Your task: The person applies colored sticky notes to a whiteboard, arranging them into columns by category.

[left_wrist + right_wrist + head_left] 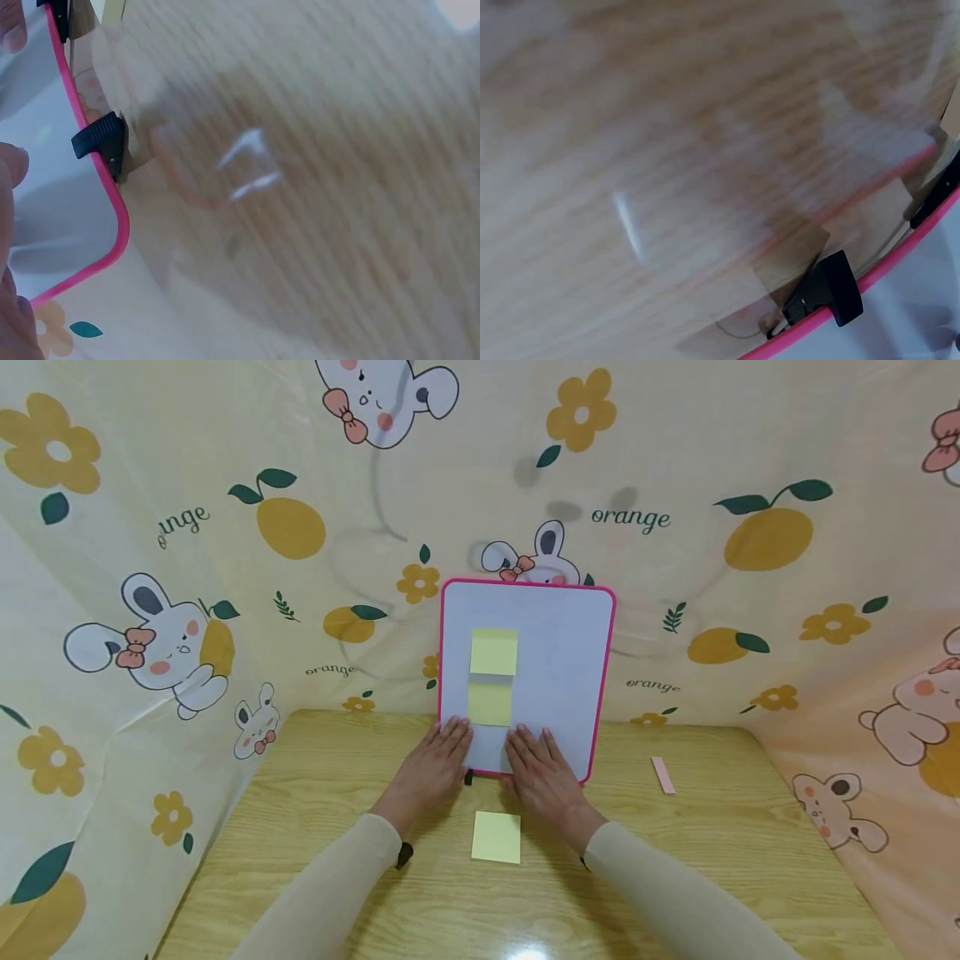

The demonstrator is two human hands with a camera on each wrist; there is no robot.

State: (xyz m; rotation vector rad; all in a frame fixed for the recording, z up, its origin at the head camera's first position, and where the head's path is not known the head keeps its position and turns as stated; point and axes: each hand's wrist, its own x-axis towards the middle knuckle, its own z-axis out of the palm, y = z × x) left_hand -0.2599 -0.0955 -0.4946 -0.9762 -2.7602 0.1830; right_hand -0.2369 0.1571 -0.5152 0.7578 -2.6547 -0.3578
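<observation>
A whiteboard (558, 668) with a pink frame stands upright on the table, leaning back a little. Two yellow sticky notes are on its left half, an upper one (493, 652) and a lower one (490, 705) just beneath it. My left hand (431, 768) lies with straight fingers over the board's lower left corner. Below the lower note, my right hand (543, 777) rests its straight fingers on the board. Another yellow sticky note (496, 837) lies on the table between my forearms. Black clips (105, 139) (829, 289) grip the board's bottom edge.
A small pink strip (663, 775) lies on the wooden table (697, 852) right of the board. Behind and at both sides hangs a cloth (465, 493) printed with rabbits, oranges and flowers. The table surface is glossy and reflects the board.
</observation>
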